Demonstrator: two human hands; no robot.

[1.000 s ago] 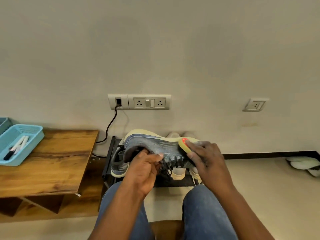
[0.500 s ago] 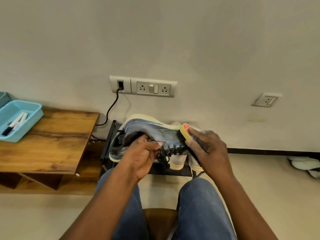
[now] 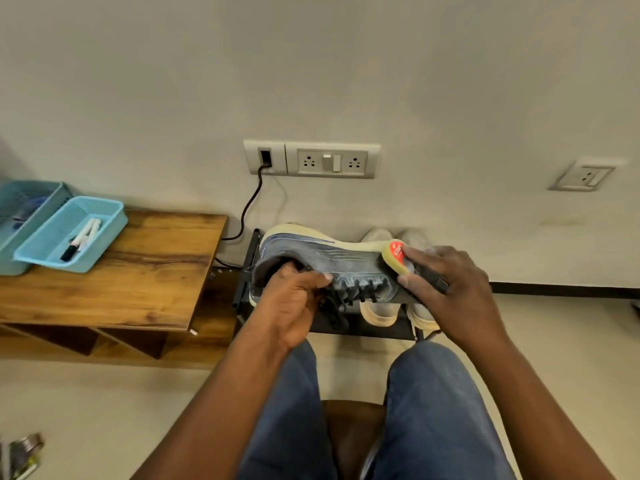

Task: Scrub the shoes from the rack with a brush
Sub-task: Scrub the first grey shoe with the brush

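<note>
- Up front, the left hand (image 3: 294,306) grips the grey-blue shoe (image 3: 332,268) at its collar, sole turned toward the wall, above the shoe rack (image 3: 367,327).
- The right hand (image 3: 457,289) clasps a brush (image 3: 398,256) against the shoe's toe.
- Pale shoes (image 3: 379,311) sit on the rack.

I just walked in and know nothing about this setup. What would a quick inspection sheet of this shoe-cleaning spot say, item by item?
Surface: wooden side table at left; beige floor below.
Job's things: grey-blue laced sneaker held sole-up on its side; tan brush with red label against its toe end; pale shoes on the black rack.
Clutter: two light-blue plastic baskets on the table, the nearer holding markers; unclear items at the floor's bottom-left corner.
Grips: left hand grasps the sneaker's collar; right hand holds the brush.
Cables: black cord plugged into the wall socket panel.
Surroundings: plain wall, a second outlet at right.
</note>
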